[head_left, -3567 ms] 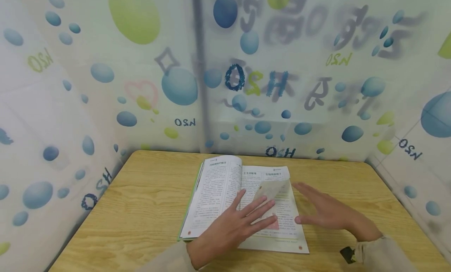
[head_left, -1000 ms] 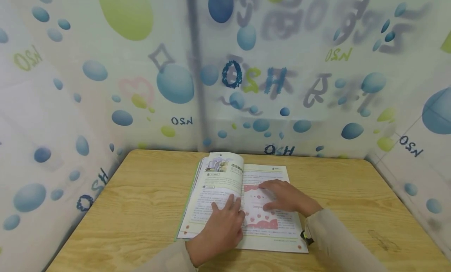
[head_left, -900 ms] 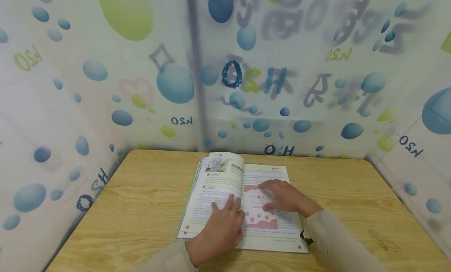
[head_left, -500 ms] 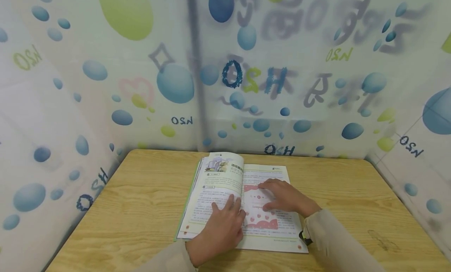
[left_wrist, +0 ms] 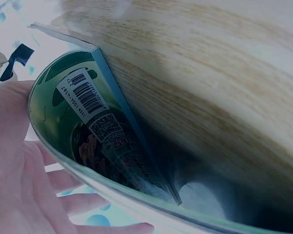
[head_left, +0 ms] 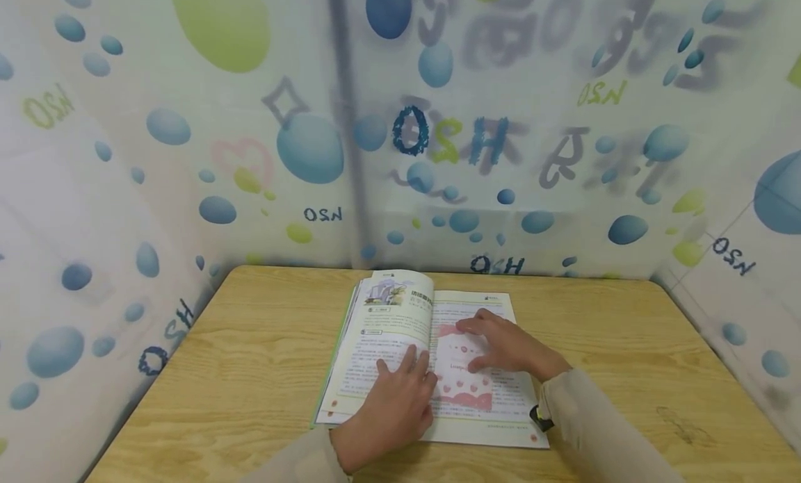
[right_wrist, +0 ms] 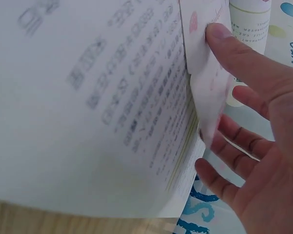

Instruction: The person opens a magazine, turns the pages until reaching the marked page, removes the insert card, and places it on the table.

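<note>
An open magazine (head_left: 375, 358) lies on the wooden table. My left hand (head_left: 391, 410) rests on its left page by the fold, fingers loosely spread. In the left wrist view, the green back cover (left_wrist: 63, 119) with a barcode bends up beside that hand. On the right page is a pink and white card (head_left: 464, 393) printed with strawberries. My right hand (head_left: 510, 347) pinches its upper right part. In the right wrist view, the thumb lies on the printed face of the card (right_wrist: 205, 92) and the other fingers are on the far side.
The wooden table (head_left: 263, 344) extends around the magazine, with a dark mark (head_left: 682, 427) on its right side. A curtain (head_left: 544, 135) with blue and green dots and H2O lettering closes off the back and sides. A dark band (head_left: 541, 419) circles the right sleeve.
The left page has turned to one with a picture, and the card came to lie on the right page. In the last half second my right hand has shifted the card slightly; my left stayed put.
</note>
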